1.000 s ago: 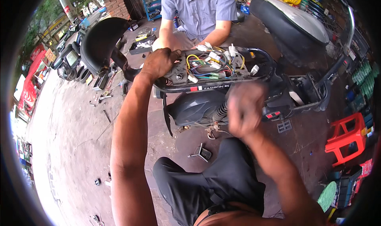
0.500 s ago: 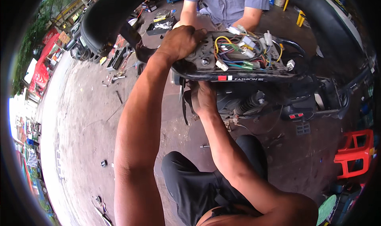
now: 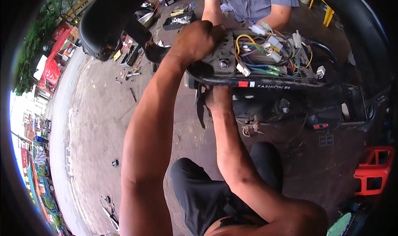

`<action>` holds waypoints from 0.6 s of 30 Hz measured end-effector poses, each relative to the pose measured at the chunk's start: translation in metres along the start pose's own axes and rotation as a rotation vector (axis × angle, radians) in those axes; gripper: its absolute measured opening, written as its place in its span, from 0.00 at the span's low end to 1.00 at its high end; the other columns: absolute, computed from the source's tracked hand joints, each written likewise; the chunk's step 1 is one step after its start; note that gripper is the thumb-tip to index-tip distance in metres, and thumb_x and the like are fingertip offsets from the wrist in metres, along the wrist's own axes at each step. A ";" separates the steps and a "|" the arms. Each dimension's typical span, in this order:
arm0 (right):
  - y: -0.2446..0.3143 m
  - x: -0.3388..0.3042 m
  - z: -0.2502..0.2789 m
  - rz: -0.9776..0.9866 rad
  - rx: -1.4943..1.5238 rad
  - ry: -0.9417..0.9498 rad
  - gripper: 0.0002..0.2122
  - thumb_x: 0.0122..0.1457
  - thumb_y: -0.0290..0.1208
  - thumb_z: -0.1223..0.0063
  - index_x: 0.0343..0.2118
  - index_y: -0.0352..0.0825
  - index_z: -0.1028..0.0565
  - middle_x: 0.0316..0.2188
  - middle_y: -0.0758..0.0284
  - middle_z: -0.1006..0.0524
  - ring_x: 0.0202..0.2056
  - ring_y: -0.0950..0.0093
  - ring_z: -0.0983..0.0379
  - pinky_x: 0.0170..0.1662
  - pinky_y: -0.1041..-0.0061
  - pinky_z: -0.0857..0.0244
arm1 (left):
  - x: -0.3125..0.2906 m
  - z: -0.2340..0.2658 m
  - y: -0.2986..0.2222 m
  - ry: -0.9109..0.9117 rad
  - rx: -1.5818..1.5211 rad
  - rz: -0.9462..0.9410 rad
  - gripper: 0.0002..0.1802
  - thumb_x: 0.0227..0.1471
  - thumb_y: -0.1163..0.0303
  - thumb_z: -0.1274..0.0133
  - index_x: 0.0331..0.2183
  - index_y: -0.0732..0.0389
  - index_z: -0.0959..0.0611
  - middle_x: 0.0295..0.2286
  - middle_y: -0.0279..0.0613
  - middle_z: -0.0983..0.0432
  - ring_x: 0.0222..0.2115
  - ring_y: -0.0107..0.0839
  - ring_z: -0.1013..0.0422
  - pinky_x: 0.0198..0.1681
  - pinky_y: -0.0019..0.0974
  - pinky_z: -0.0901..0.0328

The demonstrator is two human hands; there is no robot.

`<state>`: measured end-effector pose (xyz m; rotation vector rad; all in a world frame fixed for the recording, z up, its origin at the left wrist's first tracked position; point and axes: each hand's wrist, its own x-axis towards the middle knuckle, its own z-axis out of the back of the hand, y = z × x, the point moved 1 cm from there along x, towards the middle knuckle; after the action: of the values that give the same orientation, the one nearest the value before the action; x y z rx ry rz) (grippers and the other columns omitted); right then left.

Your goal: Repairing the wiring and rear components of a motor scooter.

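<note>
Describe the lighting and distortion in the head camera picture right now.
Head view: glare bleaches the far left edge; head view: shadow under the frame dims the right hand, which is partly hidden; head view: fisheye bending and a dark surround mark the borders, though the wires remain distinguishable.

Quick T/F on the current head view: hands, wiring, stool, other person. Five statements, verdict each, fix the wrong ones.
1. The left hand is on the left end of the dusty panel. True.
2. The right hand is over the wires. False: the right hand reaches up beneath the panel's near edge, its fingers mostly hidden.
3. A tangle of coloured wires with pale connectors lies on top of the panel. True.
4. The plastic stool on the right is blue. False: the stool is red.
5. A person in a blue-grey shirt is on the far side of the panel. True.
</note>
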<state>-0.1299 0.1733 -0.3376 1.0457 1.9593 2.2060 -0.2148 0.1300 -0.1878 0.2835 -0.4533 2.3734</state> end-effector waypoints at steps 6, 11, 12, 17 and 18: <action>-0.013 0.002 0.003 -0.373 1.154 0.000 0.01 0.58 0.26 0.52 0.31 0.37 0.29 0.23 0.74 0.30 0.26 0.81 0.34 0.31 0.80 0.40 | -0.010 0.016 -0.022 -0.081 -0.282 0.183 0.25 0.53 0.53 0.50 0.36 0.71 0.20 0.28 0.52 0.22 0.29 0.35 0.28 0.38 0.36 0.36; -0.041 -0.005 0.002 -0.173 0.712 -0.112 0.04 0.59 0.25 0.56 0.28 0.33 0.30 0.25 0.70 0.29 0.24 0.81 0.36 0.28 0.80 0.41 | -0.013 0.015 -0.020 -0.173 -0.342 0.165 0.27 0.49 0.49 0.48 0.35 0.67 0.20 0.32 0.55 0.22 0.36 0.48 0.26 0.41 0.42 0.35; -0.038 -0.005 0.009 -0.224 0.748 0.030 0.05 0.59 0.29 0.53 0.28 0.36 0.29 0.24 0.73 0.30 0.24 0.82 0.36 0.28 0.81 0.42 | -0.014 0.016 -0.019 -0.138 -0.327 0.193 0.27 0.49 0.48 0.47 0.35 0.67 0.20 0.32 0.55 0.22 0.36 0.48 0.26 0.41 0.42 0.35; 0.013 -0.020 0.021 -0.357 0.734 0.121 0.10 0.59 0.37 0.51 0.26 0.37 0.28 0.22 0.74 0.31 0.23 0.84 0.36 0.28 0.81 0.41 | -0.016 0.013 -0.013 -0.092 -0.268 0.205 0.22 0.50 0.55 0.45 0.32 0.68 0.22 0.25 0.45 0.24 0.27 0.29 0.31 0.34 0.35 0.36; 0.016 -0.023 0.021 -0.349 0.777 0.077 0.10 0.60 0.37 0.52 0.29 0.35 0.26 0.23 0.74 0.30 0.24 0.83 0.36 0.29 0.80 0.40 | -0.015 0.012 -0.015 -0.096 -0.262 0.211 0.21 0.50 0.55 0.45 0.32 0.68 0.22 0.25 0.45 0.24 0.26 0.30 0.31 0.34 0.35 0.36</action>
<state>-0.0951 0.1786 -0.3348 0.5555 2.8464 1.3312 -0.1931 0.1267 -0.1782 0.2388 -0.8695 2.4742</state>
